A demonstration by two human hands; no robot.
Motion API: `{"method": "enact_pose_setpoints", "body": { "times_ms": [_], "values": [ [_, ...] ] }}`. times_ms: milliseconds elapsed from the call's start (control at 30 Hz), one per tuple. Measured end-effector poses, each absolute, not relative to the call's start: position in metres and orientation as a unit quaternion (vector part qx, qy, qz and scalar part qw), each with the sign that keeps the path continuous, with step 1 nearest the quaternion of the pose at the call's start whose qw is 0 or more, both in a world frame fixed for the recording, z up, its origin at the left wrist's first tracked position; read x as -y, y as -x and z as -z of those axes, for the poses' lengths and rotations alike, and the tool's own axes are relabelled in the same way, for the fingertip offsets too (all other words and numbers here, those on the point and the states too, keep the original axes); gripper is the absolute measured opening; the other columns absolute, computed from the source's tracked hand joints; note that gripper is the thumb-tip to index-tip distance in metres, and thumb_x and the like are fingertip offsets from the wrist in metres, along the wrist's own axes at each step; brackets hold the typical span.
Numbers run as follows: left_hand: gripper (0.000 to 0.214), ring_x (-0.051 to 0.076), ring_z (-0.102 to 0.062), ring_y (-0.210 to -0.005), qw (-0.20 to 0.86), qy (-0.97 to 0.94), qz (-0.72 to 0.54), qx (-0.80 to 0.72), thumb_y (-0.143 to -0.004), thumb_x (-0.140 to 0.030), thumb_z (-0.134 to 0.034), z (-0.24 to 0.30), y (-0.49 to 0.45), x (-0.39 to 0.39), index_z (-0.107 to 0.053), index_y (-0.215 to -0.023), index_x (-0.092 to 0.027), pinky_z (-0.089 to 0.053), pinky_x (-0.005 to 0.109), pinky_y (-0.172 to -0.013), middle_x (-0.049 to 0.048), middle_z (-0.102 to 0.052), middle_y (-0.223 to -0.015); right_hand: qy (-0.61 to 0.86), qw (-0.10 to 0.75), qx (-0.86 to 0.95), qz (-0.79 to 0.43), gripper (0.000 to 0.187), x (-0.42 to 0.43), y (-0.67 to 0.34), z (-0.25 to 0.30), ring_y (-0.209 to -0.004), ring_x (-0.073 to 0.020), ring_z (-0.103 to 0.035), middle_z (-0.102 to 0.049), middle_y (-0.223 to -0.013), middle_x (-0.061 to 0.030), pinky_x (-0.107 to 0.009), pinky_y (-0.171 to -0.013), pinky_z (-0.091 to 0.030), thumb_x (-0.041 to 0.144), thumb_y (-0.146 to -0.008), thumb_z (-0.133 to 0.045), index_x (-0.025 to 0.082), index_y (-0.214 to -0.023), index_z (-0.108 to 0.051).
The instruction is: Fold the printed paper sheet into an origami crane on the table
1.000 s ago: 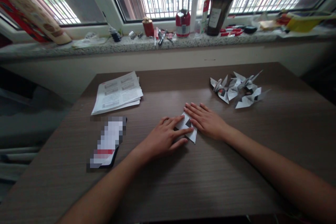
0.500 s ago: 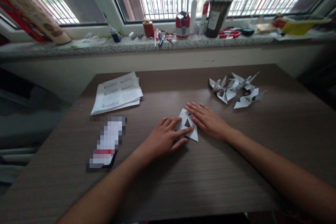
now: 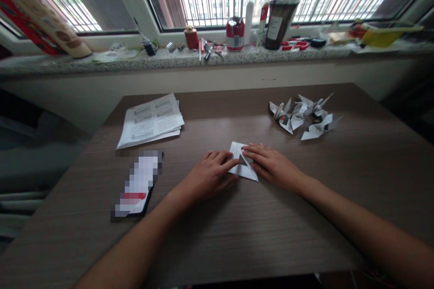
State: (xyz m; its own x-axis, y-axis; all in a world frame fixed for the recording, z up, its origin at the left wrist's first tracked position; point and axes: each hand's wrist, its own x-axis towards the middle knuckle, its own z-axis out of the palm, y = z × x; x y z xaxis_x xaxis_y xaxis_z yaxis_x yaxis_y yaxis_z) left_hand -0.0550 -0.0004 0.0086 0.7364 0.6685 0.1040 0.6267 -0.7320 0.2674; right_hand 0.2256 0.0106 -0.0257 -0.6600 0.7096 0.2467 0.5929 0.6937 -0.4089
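"Where does your folded paper [image 3: 244,171] lie?"

"On the table [image 3: 210,244] in front of you, between your two hands. Your left hand [image 3: 213,175] is at its left side, index finger reaching over it, thumb apart from that finger and near the paper's lower edge."

"And your right hand [image 3: 276,168]?"

"Your fingers rest on its right side, close together. Whether either of your hands pinches the paper, I cannot tell."

"What else is before you?"

"Beyond your right hand, a cluster of folded paper shapes [image 3: 298,120]; to your left, printed sheets [image 3: 151,119] in a stack, with a phone [image 3: 139,185] nearer you."
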Motion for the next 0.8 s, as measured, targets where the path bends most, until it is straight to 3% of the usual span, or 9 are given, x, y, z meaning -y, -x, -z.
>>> {"method": "enact_pose_setpoints", "body": {
  "times_ms": [200, 567, 800],
  "values": [
    [0.041, 0.032, -0.055, -0.132, 0.156, -0.92, -0.122, -0.337, -0.096, -0.029, -0.072, -0.006, 0.069, -0.012, -0.061, -0.136, -0.028, -0.046, 0.051, -0.111, 0.0106, -0.056, -0.147, 0.361, 0.196, 0.897, -0.159, 0.052, -0.012, -0.227, 0.026, -0.15, -0.0268, -0.045, -0.052, -0.16, -0.0065, -0.058, -0.124, -0.038, 0.027, -0.106, -0.054, 0.033, -0.157, -0.047],
    [0.03, 0.027, -0.06, -0.127, 0.171, -0.92, -0.15, -0.319, -0.103, -0.024, -0.062, -0.002, 0.072, -0.017, -0.067, -0.132, -0.025, -0.052, 0.048, -0.107, 0.0124, -0.06, -0.14, 0.351, 0.187, 0.904, -0.158, 0.052, -0.013, -0.229, 0.025, -0.152, -0.0261, -0.043, -0.049, -0.162, -0.0075, -0.056, -0.124, -0.038, 0.031, -0.107, -0.053, 0.03, -0.158, -0.045],
    [0.018, 0.025, -0.065, -0.117, 0.154, -0.921, -0.166, -0.317, -0.106, -0.027, -0.058, 0.001, 0.072, -0.016, -0.073, -0.117, -0.024, -0.054, 0.045, -0.101, 0.0105, -0.064, -0.136, 0.342, 0.182, 0.908, -0.163, 0.049, -0.012, -0.23, 0.024, -0.153, -0.0271, -0.041, -0.048, -0.163, -0.0055, -0.058, -0.125, -0.036, 0.033, -0.106, -0.055, 0.033, -0.154, -0.05]
  ]
}}
